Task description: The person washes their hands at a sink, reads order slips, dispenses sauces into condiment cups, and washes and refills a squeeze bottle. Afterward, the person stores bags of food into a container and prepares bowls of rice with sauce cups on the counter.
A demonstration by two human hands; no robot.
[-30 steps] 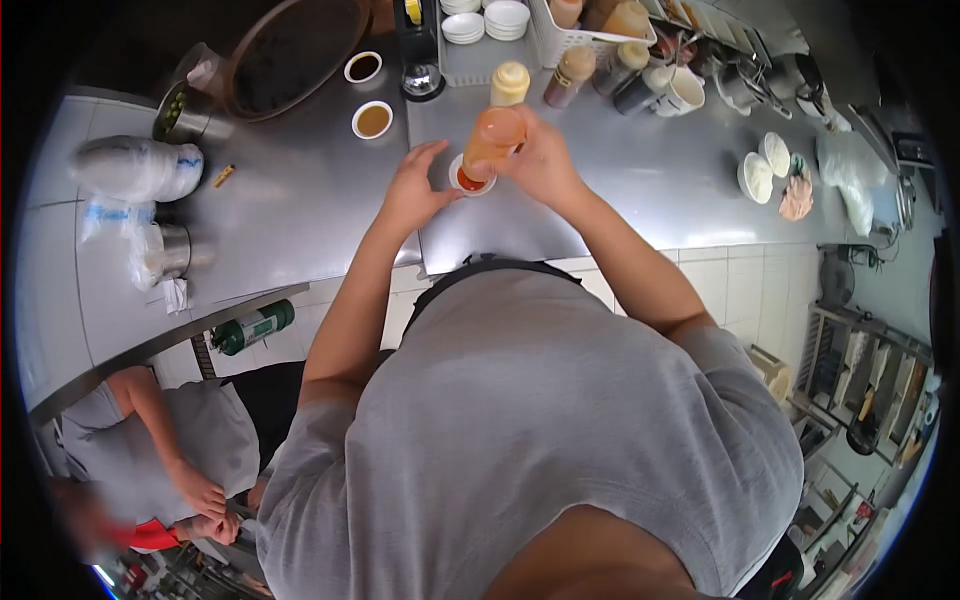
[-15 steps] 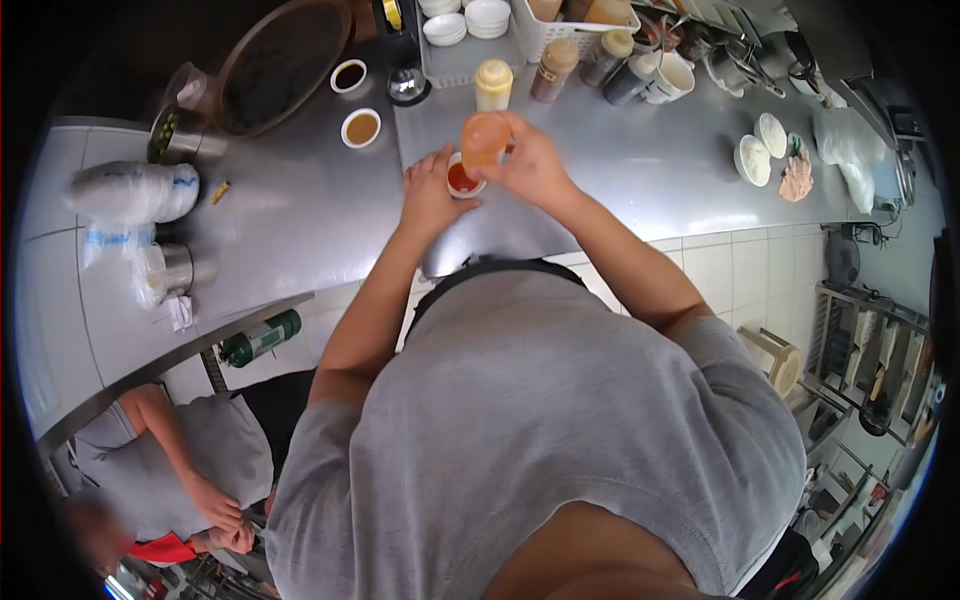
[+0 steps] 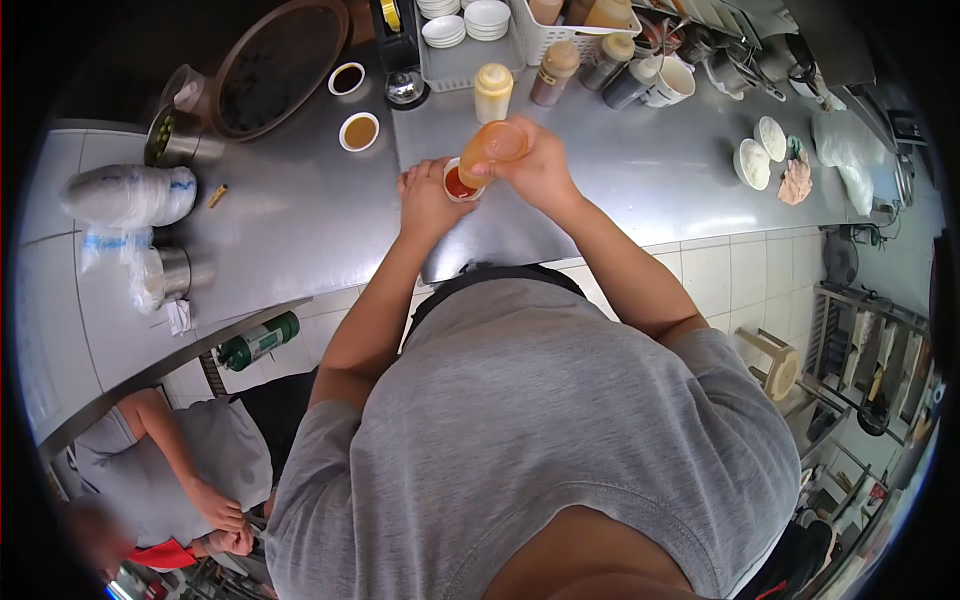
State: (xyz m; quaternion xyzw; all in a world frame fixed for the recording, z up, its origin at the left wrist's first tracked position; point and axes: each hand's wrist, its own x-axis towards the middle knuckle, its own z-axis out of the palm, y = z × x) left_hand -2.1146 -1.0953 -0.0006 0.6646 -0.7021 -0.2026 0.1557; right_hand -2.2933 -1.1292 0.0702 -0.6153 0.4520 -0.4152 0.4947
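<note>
On the steel counter, my left hand [image 3: 428,200] curls around a small white sauce cup [image 3: 468,199] and steadies it. Red sauce [image 3: 459,184] lies inside the cup. My right hand [image 3: 543,168] grips an orange squeeze bottle [image 3: 500,142], tipped with its lower end at the cup's rim; the bottle's nozzle is hidden. Just beyond stands a squeeze bottle of pale yellow sauce [image 3: 492,95]. Two more small cups sit to the left, one with brown sauce [image 3: 358,132] and one with dark sauce [image 3: 347,79].
Behind are a grey tray [image 3: 452,70] with stacked white dishes, a call bell [image 3: 405,88] and several sauce bottles [image 3: 555,72]. Two white bowls [image 3: 752,165] stand at right. A round brown tray [image 3: 280,70] is at left. Another person [image 3: 190,450] sits at lower left.
The orange squeeze bottle has tilted further, its base swinging right and its lower end staying over the cup. My left hand stays on the cup.
</note>
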